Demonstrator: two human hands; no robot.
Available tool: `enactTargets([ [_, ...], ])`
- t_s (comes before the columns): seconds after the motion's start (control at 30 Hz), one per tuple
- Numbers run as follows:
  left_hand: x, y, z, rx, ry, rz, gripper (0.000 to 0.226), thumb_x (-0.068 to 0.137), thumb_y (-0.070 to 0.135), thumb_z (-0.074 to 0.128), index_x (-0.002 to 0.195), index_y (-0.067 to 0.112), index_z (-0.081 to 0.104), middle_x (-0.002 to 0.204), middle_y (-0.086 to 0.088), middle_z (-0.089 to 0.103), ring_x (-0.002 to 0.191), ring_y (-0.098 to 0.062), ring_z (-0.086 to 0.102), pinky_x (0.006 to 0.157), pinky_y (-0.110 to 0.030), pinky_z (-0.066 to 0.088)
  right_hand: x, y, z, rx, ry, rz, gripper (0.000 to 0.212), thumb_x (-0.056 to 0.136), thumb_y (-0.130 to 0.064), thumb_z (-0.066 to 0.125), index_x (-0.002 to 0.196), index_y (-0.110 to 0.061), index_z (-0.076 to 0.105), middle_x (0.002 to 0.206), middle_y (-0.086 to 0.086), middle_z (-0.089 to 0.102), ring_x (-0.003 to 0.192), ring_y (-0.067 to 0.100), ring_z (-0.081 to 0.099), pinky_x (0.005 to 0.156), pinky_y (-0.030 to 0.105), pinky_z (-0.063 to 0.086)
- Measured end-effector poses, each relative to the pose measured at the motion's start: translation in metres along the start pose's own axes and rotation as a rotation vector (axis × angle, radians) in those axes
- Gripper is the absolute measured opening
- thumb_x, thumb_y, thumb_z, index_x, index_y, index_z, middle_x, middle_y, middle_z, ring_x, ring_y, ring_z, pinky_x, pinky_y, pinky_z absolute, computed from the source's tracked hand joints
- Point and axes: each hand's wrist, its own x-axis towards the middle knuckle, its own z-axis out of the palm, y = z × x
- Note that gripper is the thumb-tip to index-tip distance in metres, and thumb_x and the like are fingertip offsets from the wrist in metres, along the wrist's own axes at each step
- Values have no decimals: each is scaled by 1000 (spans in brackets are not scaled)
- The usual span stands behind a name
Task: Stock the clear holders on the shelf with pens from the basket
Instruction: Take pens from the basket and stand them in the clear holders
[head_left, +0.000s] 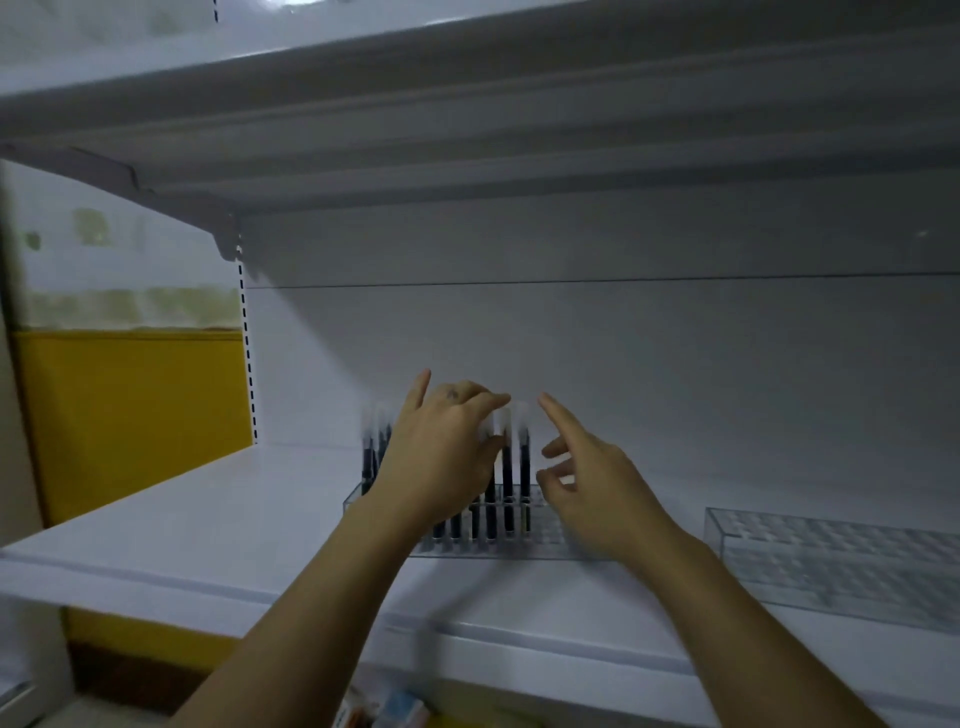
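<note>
A clear holder (550, 543) stood on the shelf (208, 519), with dark pens (507, 483) upright in its left half; the left hand (447, 452) lay against the pen tops, fingers bent, though through the blur I couldn't tell if it gripped any; the right hand (587, 483), just right of the pens, was slack, forefinger out; a second holder (831, 561) sat farther right.

No lettering could be read anywhere: the pens (506, 467) and the packages (400, 709) at the bottom edge were too blurred.
</note>
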Motion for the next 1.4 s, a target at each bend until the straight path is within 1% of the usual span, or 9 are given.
enactTargets([
  [0.1, -10, 4, -7, -8, 17, 19, 45, 93, 32, 57, 137, 27, 49, 137, 4, 53, 130, -14, 44, 121, -39, 2, -12, -4, -5, -70, 17, -5, 78, 92, -36, 58, 144, -55, 4, 136, -12, 44, 115, 11, 52, 95, 34, 48],
  [0.23, -30, 14, -13, -23, 53, 46, 44, 91, 28, 61, 135, 25, 52, 133, 3, 57, 127, -15, 48, 119, -36, 8, -30, -17, -16, -130, 57, -65, 73, 91, -40, 59, 147, -49, 14, 139, -14, 39, 120, 10, 47, 95, 24, 40],
  [0.33, -50, 24, -14, -53, 49, 44, 45, 90, 27, 63, 134, 25, 53, 130, 4, 58, 124, -16, 50, 117, -35, 16, -49, -27, -23, -184, 50, -53, 67, 91, -42, 59, 147, -44, 21, 142, -15, 36, 125, 11, 44, 100, 27, 39],
  [0.57, -110, 55, -8, -126, 43, 45, 36, 89, 30, 63, 125, 25, 60, 117, 5, 63, 110, -18, 55, 94, -34, 35, -117, -44, -32, -274, 8, -17, 59, 89, -45, 59, 142, -41, 34, 142, -14, 40, 126, 13, 44, 103, 33, 42],
  [0.7, -149, 72, 6, -171, 9, 50, 32, 89, 30, 62, 121, 24, 62, 114, 5, 64, 108, -19, 56, 87, -34, 37, -162, -42, -25, -302, 42, -10, 45, 89, -38, 62, 132, -34, 50, 128, -13, 49, 114, 8, 50, 93, 25, 43],
  [0.8, -182, 85, 25, -225, -57, 74, 32, 91, 33, 59, 123, 26, 60, 114, 6, 63, 108, -18, 55, 86, -32, 37, -198, -35, -17, -252, 100, -24, 22, 88, -25, 66, 110, -25, 65, 105, -12, 57, 97, 5, 56, 84, 23, 47],
  [0.93, -226, 97, 58, -294, -166, 64, 32, 93, 38, 54, 123, 29, 58, 117, 8, 61, 110, -16, 53, 88, -31, 34, -243, -10, 5, -270, 144, 4, 14, 86, -21, 68, 100, -22, 68, 95, -11, 58, 90, 10, 59, 78, 26, 49],
  [1.13, -292, 115, 125, -398, -402, -65, 34, 92, 35, 57, 125, 28, 57, 123, 8, 60, 115, -15, 52, 94, -32, 37, -313, 50, 65, -270, -181, 289, 43, 87, -34, 64, 129, -32, 54, 127, -10, 51, 113, 11, 51, 83, 16, 35],
  [1.4, -376, 131, 198, -477, -703, -198, 38, 90, 35, 59, 126, 24, 59, 126, 3, 61, 115, -19, 55, 97, -34, 43, -379, 106, 121, -231, -494, 502, 56, 89, -36, 63, 141, -28, 43, 142, -1, 41, 130, 21, 41, 99, 32, 39],
])
